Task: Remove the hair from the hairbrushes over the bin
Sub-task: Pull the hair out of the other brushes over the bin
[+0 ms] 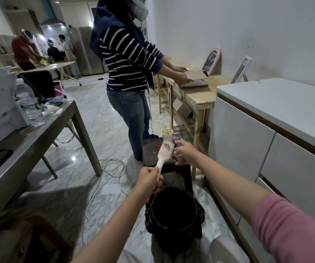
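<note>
Marble floor [103, 130] carries a dark stool [152, 154] and, nearer, the black-lined bin [173, 211]. Left hand [149, 180] grips the pink hairbrush [164, 151] handle above the bin's far edge; right hand [185, 152], fingers curled, touches its bristles.

The hairbrush [164, 153] handle's lower end is hidden inside the left hand [149, 179]. Hair among its bristles is too small to tell. The bin [173, 211] interior is black, its contents unreadable. At 9 o'clock, the tabletop [39, 133] is cut by the edge.
</note>
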Demonstrator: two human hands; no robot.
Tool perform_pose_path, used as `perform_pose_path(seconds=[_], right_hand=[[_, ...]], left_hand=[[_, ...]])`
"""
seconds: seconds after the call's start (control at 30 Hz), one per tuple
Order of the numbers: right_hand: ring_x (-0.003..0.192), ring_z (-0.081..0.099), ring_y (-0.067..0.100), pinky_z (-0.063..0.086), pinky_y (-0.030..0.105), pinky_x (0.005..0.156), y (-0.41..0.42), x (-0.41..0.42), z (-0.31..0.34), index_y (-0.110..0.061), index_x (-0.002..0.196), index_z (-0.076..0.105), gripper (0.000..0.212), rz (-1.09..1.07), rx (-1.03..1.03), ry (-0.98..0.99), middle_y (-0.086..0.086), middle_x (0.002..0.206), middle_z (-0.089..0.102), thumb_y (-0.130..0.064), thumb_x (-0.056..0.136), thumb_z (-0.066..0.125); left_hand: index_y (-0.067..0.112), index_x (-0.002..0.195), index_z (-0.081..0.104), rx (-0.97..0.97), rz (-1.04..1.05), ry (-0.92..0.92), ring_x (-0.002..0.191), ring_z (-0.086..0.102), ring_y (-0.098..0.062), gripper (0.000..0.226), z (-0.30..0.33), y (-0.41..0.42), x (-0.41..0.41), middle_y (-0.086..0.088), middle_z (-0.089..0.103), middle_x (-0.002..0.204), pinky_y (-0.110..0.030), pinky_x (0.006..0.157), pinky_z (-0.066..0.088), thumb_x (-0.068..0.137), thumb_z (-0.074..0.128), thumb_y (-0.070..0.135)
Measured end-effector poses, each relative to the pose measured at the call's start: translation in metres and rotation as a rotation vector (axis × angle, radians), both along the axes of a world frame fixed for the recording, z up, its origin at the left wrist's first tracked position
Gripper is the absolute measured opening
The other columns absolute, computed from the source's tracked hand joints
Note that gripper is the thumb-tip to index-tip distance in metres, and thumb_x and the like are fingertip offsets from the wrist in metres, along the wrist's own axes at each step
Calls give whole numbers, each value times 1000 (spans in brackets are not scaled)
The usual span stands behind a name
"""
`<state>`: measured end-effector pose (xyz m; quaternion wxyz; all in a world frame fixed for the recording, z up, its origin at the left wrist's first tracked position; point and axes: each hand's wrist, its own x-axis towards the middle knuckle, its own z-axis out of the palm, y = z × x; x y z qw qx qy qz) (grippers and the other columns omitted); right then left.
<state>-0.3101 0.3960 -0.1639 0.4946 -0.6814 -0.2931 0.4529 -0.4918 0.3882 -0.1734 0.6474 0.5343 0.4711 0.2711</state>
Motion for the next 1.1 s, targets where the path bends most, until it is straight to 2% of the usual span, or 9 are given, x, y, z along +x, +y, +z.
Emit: perform_pose_path(seconds=[0.1, 0.17, 0.27, 0.37, 0.5, 0.63, 0.8, 1.0, 1.1], right_hand=[[45, 34, 12, 53, 38, 64, 1, -3, 2, -12, 108, 56, 31, -22, -57, 107, 2, 63, 58, -4, 91, 32], [44, 34, 13, 50, 33, 58, 0, -6, 3, -10, 89, 55, 22, -1, -86, 86, 3, 60, 58, -16, 94, 34], [45, 42, 13, 51, 28, 51, 1, -8, 2, -11, 75, 53, 34, -8, -58, -59, 2, 61, 50, -36, 97, 45], [47, 46, 16, 51, 27, 48, 2, -7, -3, -10, 63, 51, 40, -40, -2, -251, 5, 56, 48, -33, 96, 51], [47, 50, 17, 49, 28, 51, 2, -4, -5, -1, 75, 63, 34, -69, 64, -360, 12, 66, 59, -26, 96, 52], [46, 52, 19, 45, 28, 49, -2, -2, -3, -4, 72, 60, 34, -118, 189, -352, 14, 65, 57, -26, 96, 50], [35, 46, 9, 45, 28, 60, -11, -1, 2, -10, 57, 51, 43, -179, 315, -333, -8, 35, 45, -22, 98, 47], [37, 43, 11, 42, 26, 48, -23, 1, 16, -11, 56, 50, 46, -236, 461, -266, 2, 46, 45, -22, 100, 44], [42, 47, 15, 47, 33, 57, -23, 7, 23, -11, 57, 54, 45, -254, 485, -253, -1, 45, 50, -25, 100, 45]], left_hand=[[-1, 109, 50, 7, 12, 5, 33, 40, -5, 24, -1, 1, 1, -4, 52, 65, -16, 37, 27, 101, 41, 19], [-2, 110, 50, 27, 8, 16, 33, 39, -5, 25, 0, 1, 0, -4, 52, 64, -16, 36, 27, 101, 41, 19], [-1, 104, 53, 62, 2, 30, 33, 39, -6, 23, 1, -2, 0, -4, 53, 63, -15, 36, 27, 101, 40, 18], [0, 103, 52, 72, 12, 30, 35, 40, -7, 21, 1, -5, 2, -5, 54, 64, -16, 36, 27, 101, 41, 18], [6, 89, 51, 71, 30, 33, 37, 39, -8, 19, -1, -6, 0, -5, 53, 62, -16, 38, 27, 101, 41, 18], [3, 100, 52, 22, 49, 36, 35, 40, -6, 20, -7, -3, -1, -5, 53, 63, -18, 39, 30, 100, 42, 20], [5, 96, 53, -17, 77, 7, 37, 39, -7, 19, -8, -2, 1, -5, 51, 64, -19, 40, 29, 101, 41, 19], [5, 85, 48, -170, 236, 2, 43, 35, -11, 19, -19, 4, -1, -7, 46, 64, -16, 37, 26, 98, 34, 6], [6, 81, 49, -189, 297, 22, 43, 34, -11, 20, -27, 5, -9, -6, 44, 61, -13, 35, 26, 93, 33, 1]])
